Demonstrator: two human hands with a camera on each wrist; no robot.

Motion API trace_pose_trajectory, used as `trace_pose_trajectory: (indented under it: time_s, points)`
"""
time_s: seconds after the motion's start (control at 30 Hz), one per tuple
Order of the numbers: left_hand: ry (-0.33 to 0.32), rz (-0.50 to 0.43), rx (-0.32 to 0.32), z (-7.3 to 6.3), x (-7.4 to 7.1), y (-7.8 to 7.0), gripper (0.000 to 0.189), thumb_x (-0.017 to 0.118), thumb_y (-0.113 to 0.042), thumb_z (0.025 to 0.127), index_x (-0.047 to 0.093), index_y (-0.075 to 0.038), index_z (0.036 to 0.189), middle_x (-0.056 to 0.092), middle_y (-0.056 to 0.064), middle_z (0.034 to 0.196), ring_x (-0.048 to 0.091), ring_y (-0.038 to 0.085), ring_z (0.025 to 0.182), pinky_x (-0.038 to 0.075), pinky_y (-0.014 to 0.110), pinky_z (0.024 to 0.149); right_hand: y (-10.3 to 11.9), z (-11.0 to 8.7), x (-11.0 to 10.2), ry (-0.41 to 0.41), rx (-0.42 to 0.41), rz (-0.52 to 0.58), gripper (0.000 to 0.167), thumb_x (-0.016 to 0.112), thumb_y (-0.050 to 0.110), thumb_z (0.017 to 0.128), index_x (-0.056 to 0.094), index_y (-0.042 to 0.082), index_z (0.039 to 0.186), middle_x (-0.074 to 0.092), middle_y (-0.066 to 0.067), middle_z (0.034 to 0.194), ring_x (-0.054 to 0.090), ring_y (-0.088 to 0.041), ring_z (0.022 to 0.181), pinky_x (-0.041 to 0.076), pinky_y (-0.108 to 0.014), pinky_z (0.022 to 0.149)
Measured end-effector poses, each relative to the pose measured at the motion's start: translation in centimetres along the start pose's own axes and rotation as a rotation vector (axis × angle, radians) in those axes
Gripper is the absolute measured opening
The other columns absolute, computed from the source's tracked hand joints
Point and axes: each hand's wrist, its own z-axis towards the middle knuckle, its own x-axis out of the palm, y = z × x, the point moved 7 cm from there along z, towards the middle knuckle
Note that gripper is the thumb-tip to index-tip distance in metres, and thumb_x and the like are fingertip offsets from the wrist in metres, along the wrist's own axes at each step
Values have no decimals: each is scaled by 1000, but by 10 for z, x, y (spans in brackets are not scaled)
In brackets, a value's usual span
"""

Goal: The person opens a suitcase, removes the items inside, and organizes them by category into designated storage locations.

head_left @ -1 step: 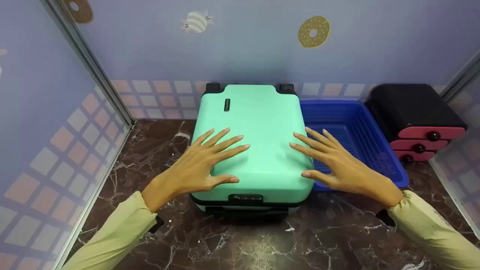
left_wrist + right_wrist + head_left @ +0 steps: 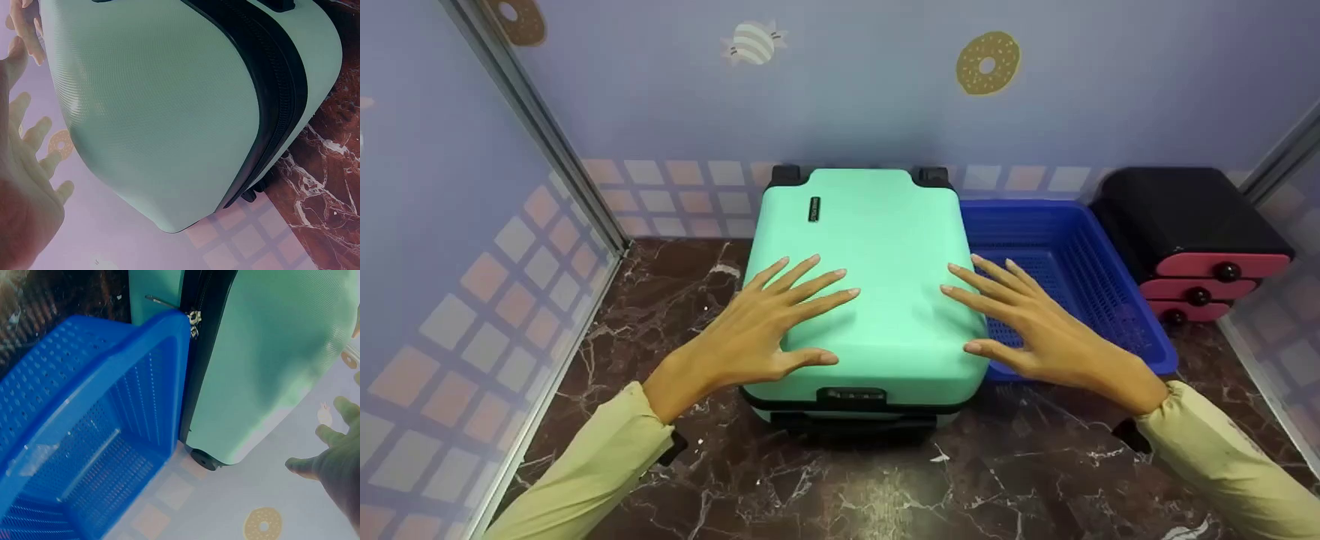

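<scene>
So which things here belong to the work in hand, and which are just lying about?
Seemingly in the job:
suitcase
left hand, fingers spread
right hand, fingers spread

Seemingly just lying about:
basket, beside the suitcase
drawers, right of the basket

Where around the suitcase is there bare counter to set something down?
Bare marble counter runs between the suitcase and the left wall, and in front, between the sleeves. The right is crowded: blue basket, then black drawer unit.
</scene>
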Motion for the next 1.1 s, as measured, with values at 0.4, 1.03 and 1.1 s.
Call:
trace_pose_trajectory:
  time_s: [0.4,1.03,1.1]
  points:
    - [12,-12,-8,-9,4,3,69,61,-59,101,45,-28,160,43,6,165,33,38,156,21,58,129,7,-23,-5,-332,49,233,28,70,-5,96,70,3,123,68,-11,131,63,-20,123,46,-20,110]
    - [69,-10,-64,-15,5,11,76,73,-62,89,55,-27,154,50,4,161,42,37,150,31,59,125,-7,-85,74,-107,722,525,37,62,-9,98,59,-10,135,72,-29,117,73,-20,74,59,-27,52]
    - [70,-13,-69,-16,4,11,76,73,-61,89,55,-27,154,49,4,161,42,38,150,30,60,125,-5,-90,90,-73,776,545,47,60,-5,101,49,-12,146,69,-34,122,73,-27,70,59,-31,49]
